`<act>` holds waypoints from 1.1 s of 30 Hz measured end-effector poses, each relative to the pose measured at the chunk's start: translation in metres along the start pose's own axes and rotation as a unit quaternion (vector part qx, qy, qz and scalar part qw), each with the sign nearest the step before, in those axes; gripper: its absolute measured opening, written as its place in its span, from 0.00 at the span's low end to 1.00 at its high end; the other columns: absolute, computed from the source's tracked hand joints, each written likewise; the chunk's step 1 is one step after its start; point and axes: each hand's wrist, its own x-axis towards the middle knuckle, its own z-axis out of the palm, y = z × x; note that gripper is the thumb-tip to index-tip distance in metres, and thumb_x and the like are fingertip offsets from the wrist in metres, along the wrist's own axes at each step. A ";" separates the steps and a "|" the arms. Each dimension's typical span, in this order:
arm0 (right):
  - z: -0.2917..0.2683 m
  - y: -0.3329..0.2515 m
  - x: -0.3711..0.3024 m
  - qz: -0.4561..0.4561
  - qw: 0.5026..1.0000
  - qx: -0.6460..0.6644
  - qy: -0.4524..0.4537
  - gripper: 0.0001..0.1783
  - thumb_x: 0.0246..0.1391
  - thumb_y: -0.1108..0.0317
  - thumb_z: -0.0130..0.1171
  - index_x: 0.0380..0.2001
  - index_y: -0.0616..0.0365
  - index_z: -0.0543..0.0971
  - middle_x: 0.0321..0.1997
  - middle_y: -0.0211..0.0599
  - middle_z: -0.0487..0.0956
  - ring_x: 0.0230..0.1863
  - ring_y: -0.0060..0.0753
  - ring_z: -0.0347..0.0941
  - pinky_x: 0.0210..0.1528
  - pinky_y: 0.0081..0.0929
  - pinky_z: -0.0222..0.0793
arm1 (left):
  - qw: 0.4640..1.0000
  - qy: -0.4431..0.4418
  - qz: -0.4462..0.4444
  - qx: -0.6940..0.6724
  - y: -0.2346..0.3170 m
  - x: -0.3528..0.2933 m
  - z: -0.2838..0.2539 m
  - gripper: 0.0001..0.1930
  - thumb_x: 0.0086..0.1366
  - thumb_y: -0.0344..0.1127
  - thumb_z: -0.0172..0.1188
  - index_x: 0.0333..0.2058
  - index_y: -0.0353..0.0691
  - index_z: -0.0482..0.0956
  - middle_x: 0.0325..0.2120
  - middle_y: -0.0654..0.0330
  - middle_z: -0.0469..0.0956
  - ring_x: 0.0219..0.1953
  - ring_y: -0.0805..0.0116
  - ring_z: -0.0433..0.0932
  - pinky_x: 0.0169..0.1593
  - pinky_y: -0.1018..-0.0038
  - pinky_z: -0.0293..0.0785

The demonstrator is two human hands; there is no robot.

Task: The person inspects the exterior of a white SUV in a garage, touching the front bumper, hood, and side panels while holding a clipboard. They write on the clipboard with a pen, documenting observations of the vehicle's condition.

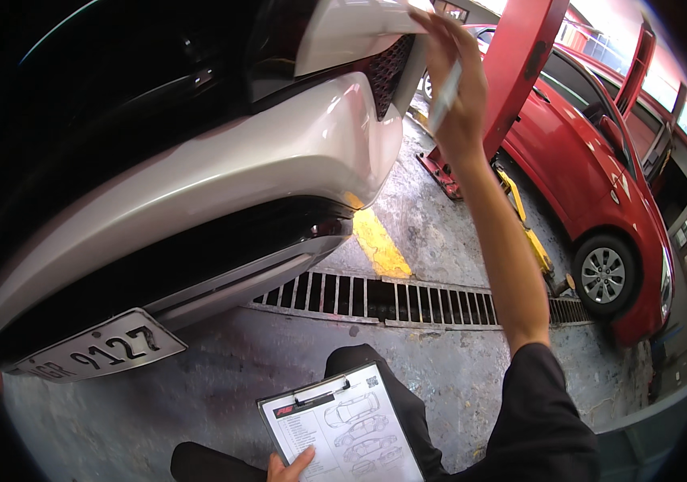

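Observation:
My left hand (291, 467) grips the lower left edge of a clipboard (303, 397), its thumb on top of the sheet. The sheet (335, 442) shows car outline drawings and a printed list. My right arm is raised, and my right hand (457, 100) is at the upper corner of a white car's front end (279, 149), fingertips near or on its edge; contact is hard to tell. A pale, slim pen-like stick (446, 98) lies along that hand, blurred, held in it. The white car has a black grille and a number plate (102, 347).
A red car (576, 169) stands at the right behind a red lift post (524, 64). Yellow jack-like equipment (524, 217) lies beside it. A metal floor grate (440, 309) crosses the grey floor, with a yellow painted stripe (381, 245). My dark-trousered knee (359, 357) is beside the clipboard.

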 end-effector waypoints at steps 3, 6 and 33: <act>0.003 0.014 0.062 0.045 0.998 -0.040 -0.024 0.26 0.75 0.63 0.46 0.72 0.54 0.64 0.50 0.49 0.81 0.51 0.39 0.77 0.57 0.35 0.71 | 0.996 -0.053 0.044 -0.054 -0.010 0.018 0.001 0.25 0.64 0.31 0.65 0.58 0.24 0.74 0.51 0.43 0.81 0.50 0.56 0.83 0.54 0.64 0.77; 0.007 0.051 0.071 0.002 0.999 -0.011 -0.051 0.22 0.75 0.66 0.46 0.66 0.61 0.67 0.55 0.52 0.80 0.59 0.45 0.75 0.64 0.38 0.67 | 0.996 -0.056 0.045 -0.055 -0.006 0.017 0.006 0.26 0.64 0.30 0.65 0.58 0.24 0.74 0.51 0.44 0.81 0.49 0.56 0.83 0.54 0.64 0.78; 0.003 0.035 0.069 0.041 0.997 -0.013 -0.057 0.30 0.60 0.80 0.48 0.67 0.61 0.68 0.69 0.53 0.72 0.72 0.49 0.67 0.74 0.40 0.58 | 0.993 -0.058 0.096 -0.029 -0.021 0.036 -0.006 0.24 0.64 0.30 0.65 0.56 0.24 0.76 0.49 0.46 0.83 0.48 0.57 0.83 0.54 0.66 0.77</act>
